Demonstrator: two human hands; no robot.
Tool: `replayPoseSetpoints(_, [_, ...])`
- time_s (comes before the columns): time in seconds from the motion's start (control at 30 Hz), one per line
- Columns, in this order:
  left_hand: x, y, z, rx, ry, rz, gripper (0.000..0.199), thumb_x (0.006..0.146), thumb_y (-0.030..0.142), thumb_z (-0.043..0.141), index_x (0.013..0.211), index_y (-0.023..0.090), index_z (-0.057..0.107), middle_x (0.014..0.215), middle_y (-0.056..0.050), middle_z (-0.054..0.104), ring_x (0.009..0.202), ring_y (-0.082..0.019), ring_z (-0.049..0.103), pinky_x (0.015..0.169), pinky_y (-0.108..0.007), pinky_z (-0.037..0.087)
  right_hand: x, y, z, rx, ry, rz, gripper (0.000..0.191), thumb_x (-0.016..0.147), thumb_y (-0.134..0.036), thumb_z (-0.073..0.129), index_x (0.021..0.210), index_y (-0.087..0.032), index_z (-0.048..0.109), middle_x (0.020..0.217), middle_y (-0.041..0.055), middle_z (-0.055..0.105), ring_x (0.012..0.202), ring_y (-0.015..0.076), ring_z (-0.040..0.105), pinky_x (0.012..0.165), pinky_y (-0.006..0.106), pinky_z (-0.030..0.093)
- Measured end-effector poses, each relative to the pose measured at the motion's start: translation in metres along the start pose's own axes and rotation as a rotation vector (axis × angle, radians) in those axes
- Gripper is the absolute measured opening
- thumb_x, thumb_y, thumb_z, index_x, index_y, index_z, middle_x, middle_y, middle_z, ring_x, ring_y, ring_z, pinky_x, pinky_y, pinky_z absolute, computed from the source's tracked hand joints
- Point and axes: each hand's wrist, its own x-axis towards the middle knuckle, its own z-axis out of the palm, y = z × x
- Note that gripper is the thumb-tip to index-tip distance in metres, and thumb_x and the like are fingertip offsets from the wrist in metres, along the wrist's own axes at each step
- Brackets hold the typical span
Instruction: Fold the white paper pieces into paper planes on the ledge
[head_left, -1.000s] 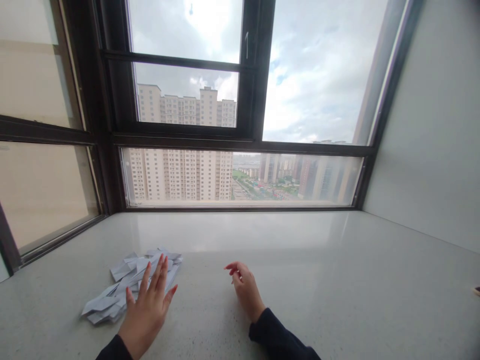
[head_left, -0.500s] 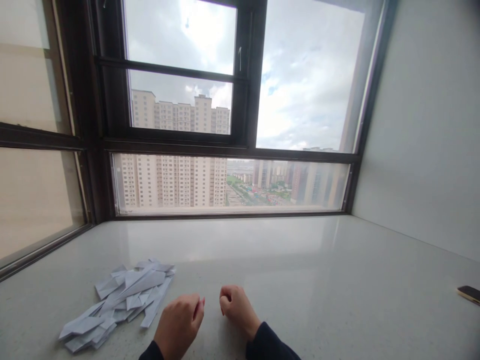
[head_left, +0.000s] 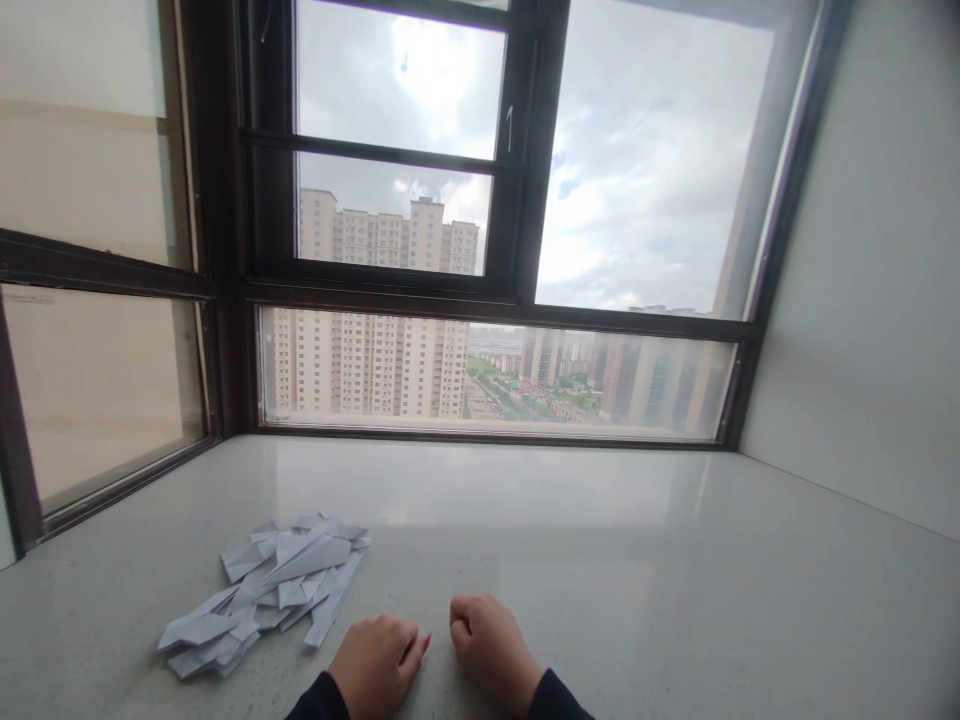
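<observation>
My left hand rests on the pale windowsill, curled into a loose fist with the thumb along its side. Just right of it, a small gap away, lies my right hand, also closed in a fist. Nothing shows in either hand. A heap of folded white paper pieces lies left of my left hand, close to it but apart. The pieces overlap, and several stick out at the edges.
Dark-framed windows close off the back and left of the sill. A white wall borders it on the right. Tall buildings stand outside.
The view has swung left, so the paper heap and window sit further right in the picture. A dark object at the right edge has left the view. Both hands stay closed.
</observation>
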Motion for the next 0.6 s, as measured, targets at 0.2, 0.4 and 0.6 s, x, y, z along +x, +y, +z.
replayPoseSetpoints(0.2, [0.0007,-0.0002,0.0035,-0.001,-0.006,-0.007,0.043,0.084,0.032,0.021,0.073,0.019,0.061,0.077,-0.009,0.067,0.075,-0.024,0.062,0.061,-0.031,0.041,-0.0019,-0.0023,-0.0032,-0.032,-0.042,-0.01,0.027,0.07,-0.012,0.038,0.071,-0.018,0.064,0.076,0.0063,0.067,0.071,0.0174,0.058,0.054,0.024,0.028])
replayPoseSetpoints(0.4, [0.0011,0.0011,0.002,-0.011,-0.008,-0.017,0.043,0.084,0.033,0.023,0.073,0.018,0.061,0.077,-0.009,0.066,0.075,-0.022,0.061,0.06,-0.028,0.04,-0.0017,-0.0032,-0.0038,-0.046,-0.051,-0.013,0.027,0.071,-0.012,0.037,0.071,-0.018,0.064,0.076,0.0072,0.067,0.072,0.0179,0.059,0.053,0.024,0.028])
replayPoseSetpoints(0.6, [-0.0023,0.0041,-0.0025,-0.005,0.005,-0.028,0.042,0.084,0.032,0.023,0.072,0.018,0.061,0.073,-0.008,0.065,0.072,-0.022,0.061,0.059,-0.029,0.039,-0.0015,-0.0041,-0.0051,-0.036,-0.052,-0.013,0.026,0.07,-0.011,0.038,0.07,-0.018,0.064,0.076,0.007,0.067,0.071,0.0177,0.059,0.054,0.023,0.03])
